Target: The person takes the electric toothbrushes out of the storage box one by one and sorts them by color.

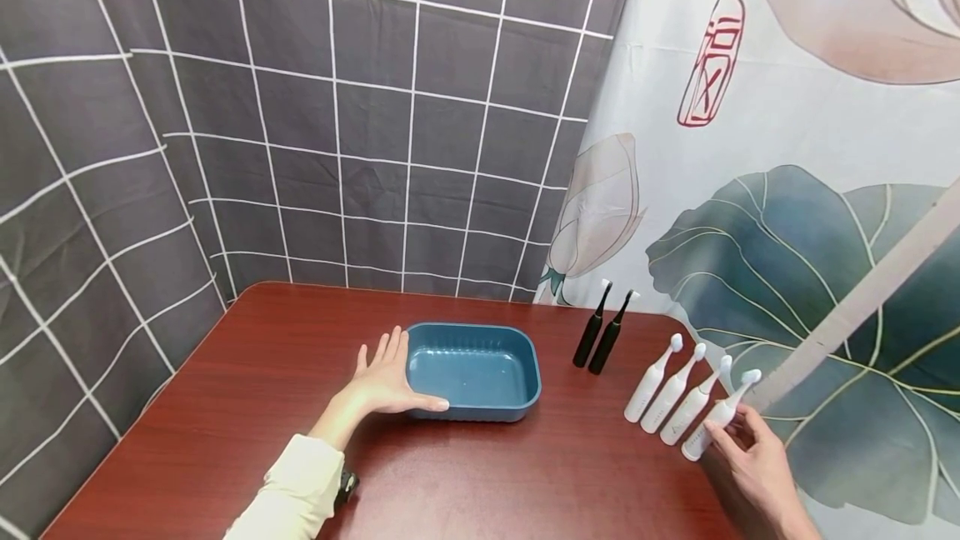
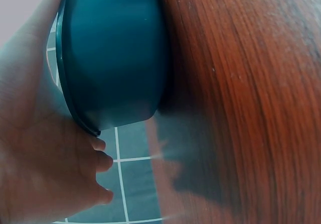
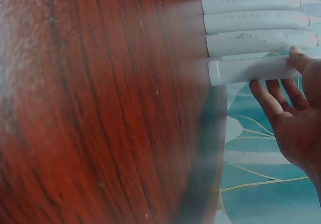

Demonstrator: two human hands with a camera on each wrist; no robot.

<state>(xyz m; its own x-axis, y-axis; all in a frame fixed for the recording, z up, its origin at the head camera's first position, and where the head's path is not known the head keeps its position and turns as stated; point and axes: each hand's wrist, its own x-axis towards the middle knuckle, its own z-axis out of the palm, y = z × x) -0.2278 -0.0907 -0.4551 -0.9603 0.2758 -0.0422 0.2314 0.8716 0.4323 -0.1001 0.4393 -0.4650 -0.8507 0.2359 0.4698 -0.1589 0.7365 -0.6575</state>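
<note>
My left hand point(image 1: 384, 380) rests at the left end of a blue rectangular plastic basin point(image 1: 474, 413), fingers straight and spread, thumb along the front rim. In the left wrist view the palm lies against the rim of that basin point(image 2: 118, 53). At the table's right side, my right hand point(image 1: 753, 461) pinches the rightmost white electric toothbrush point(image 1: 722, 413) by its handle. The right wrist view shows the thumb on one side of this toothbrush point(image 3: 246, 69) and the fingers on the other. Beside it stand three more white electric toothbrushes point(image 1: 690, 412), heads up.
Two black electric toothbrushes point(image 1: 600, 336) stand farther back, between the basin and the white ones. All of it is on a reddish-brown wooden table point(image 1: 465, 482). A grey grid curtain point(image 1: 375, 123) hangs behind, and a lotus-print curtain point(image 1: 787, 148) borders the right edge.
</note>
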